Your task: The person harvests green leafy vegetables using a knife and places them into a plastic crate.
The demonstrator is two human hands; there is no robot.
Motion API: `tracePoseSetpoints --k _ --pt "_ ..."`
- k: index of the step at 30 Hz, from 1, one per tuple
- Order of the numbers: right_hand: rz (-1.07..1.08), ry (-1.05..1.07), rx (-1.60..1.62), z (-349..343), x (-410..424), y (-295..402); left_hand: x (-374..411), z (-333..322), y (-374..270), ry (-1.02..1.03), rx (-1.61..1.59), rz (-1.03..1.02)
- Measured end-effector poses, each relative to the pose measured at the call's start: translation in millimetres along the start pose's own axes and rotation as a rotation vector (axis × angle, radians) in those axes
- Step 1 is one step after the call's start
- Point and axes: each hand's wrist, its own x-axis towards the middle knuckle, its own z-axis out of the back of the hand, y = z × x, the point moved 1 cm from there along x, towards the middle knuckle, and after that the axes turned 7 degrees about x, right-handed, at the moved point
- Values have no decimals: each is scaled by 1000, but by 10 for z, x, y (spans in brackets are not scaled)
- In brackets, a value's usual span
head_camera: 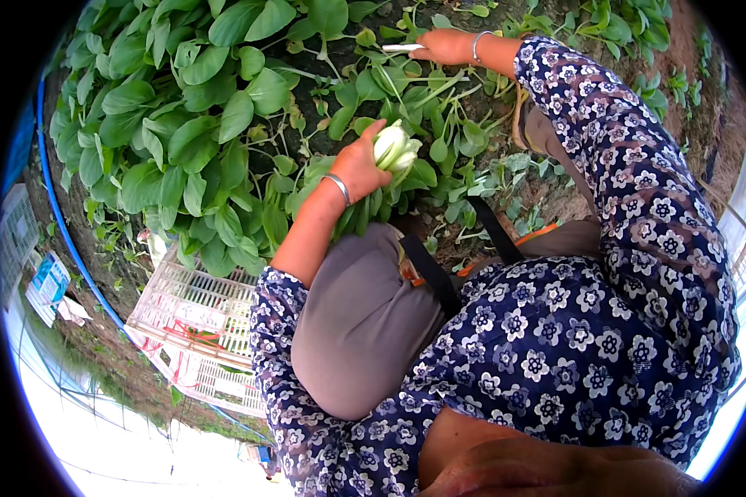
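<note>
My left hand grips a bunch of leafy greens, apparently bok choy. Its pale cut stem ends point up and right, while the leaves hang below the fist near my left knee. Farther forward on the right, my right hand is closed around a small knife, whose pale narrow blade points left. That hand is low over the plants, beside loose leaves and stems lying on the soil. The knife's handle is hidden in my fingers.
A dense heap of greens fills the left front. White plastic crates with red ties stand behind it on the left. A blue hose curves past them. Rooted plants grow at the far right, and a black strap crosses near my legs.
</note>
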Motion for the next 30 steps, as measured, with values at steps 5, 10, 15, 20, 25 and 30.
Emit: tracePoseSetpoints --k 5,10,15,20,25,30 --pt "16 66 -85 -60 118 -166 -59 -1 68 -9 -15 16" --pt "-41 153 -127 -130 247 -194 -79 3 73 -8 -8 45" --pt "50 106 -95 -86 121 -393 -100 -2 97 -13 -29 84" --pt "-43 -97 422 -177 -54 -115 -137 -47 206 -45 -134 62" --pt "-170 -263 574 -543 198 304 -214 4 242 -109 -216 52" --pt "-362 -435 696 -723 427 348 -315 144 267 -207 -312 13"
